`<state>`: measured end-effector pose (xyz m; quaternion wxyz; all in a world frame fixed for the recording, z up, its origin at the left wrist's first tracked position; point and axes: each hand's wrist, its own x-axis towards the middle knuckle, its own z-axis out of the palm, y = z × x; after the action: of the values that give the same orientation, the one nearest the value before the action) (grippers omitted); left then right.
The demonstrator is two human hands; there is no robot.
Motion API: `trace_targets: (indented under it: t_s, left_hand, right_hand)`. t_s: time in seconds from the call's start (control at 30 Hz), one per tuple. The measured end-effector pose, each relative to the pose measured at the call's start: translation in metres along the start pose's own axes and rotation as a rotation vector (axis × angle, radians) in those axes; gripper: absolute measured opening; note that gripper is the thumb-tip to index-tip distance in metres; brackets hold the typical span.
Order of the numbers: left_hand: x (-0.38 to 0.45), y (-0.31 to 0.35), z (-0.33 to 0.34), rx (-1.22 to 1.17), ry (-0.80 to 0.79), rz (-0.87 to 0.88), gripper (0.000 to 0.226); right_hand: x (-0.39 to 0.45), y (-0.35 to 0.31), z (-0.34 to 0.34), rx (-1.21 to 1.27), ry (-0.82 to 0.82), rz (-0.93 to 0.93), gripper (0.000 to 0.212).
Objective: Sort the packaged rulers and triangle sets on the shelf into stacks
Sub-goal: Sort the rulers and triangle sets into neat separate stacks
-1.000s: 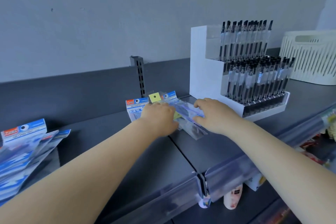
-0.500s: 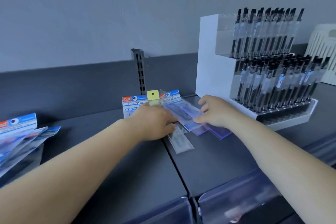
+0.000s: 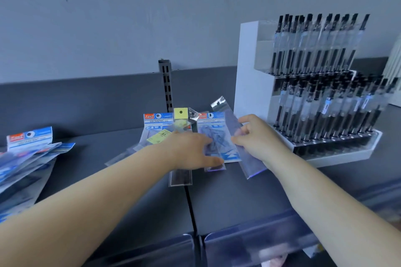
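Head | right hand (image 3: 258,138) fingers pinch ruler packet (image 3: 245,149) | left hand (image 3: 193,151) flat | pen display (image 3: 314,84) beside

- Right hand (image 3: 258,136) pinches a clear-sleeved ruler (image 3: 236,134), tilted, its near end low.
- Left hand (image 3: 193,151) rests flat on the central packet pile (image 3: 213,136).
- Second packet stack (image 3: 30,154) lies far left; pen display (image 3: 321,93) stands right.

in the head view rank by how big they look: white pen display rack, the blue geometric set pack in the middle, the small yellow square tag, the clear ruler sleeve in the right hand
1. White pen display rack
2. and 3. Unsure: clear ruler sleeve and blue geometric set pack, both partly covered by hands
4. Small yellow square tag
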<state>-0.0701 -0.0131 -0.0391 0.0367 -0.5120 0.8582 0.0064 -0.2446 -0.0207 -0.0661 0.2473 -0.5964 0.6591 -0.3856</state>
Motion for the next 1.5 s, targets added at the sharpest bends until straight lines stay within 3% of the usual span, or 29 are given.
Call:
trace_targets:
  t_s: [0.1,0.2,0.37,0.5,0.57,0.67,0.77,0.93,1.23,1.5]
  left_hand:
    - [-0.004,0.005,-0.006,-0.200,-0.072,-0.033,0.058]
    - [-0.001,0.005,-0.004,-0.312,-0.024,-0.103,0.054]
    - [0.012,0.015,0.003,-0.228,0.113,-0.215,0.043]
    - [0.019,0.012,-0.003,-0.308,0.083,-0.291,0.043]
    - [0.021,0.010,-0.004,-0.392,0.076,-0.337,0.034]
    - [0.018,0.005,-0.006,-0.557,0.122,-0.413,0.030]
    - [0.009,0.000,-0.008,-0.926,0.169,-0.473,0.024]
    - [-0.032,-0.007,-0.014,-1.318,0.225,-0.475,0.019]
    - [-0.132,-0.063,-0.013,-1.488,0.456,-0.468,0.016]
    - [-0.255,-0.137,-0.009,-1.441,0.600,-0.520,0.013]
  right_hand:
    - [-0.004,-0.002,-0.003,0.174,-0.009,-0.026,0.040]
    - [-0.005,-0.006,-0.004,0.346,-0.010,-0.042,0.034]
    - [-0.008,-0.007,0.000,0.345,0.017,-0.028,0.033]
    - [-0.008,-0.006,0.001,0.330,0.019,-0.036,0.034]
    - [-0.007,-0.006,0.000,0.367,0.028,-0.029,0.036]
    - [-0.008,-0.008,0.000,0.417,0.026,-0.046,0.036]
    - [-0.012,-0.016,-0.003,0.529,0.027,-0.070,0.022]
    - [-0.033,-0.035,0.000,0.658,-0.039,-0.094,0.033]
    - [-0.082,-0.097,0.048,0.872,-0.271,-0.073,0.045]
    - [-0.147,-0.183,0.144,0.907,-0.425,-0.149,0.042]
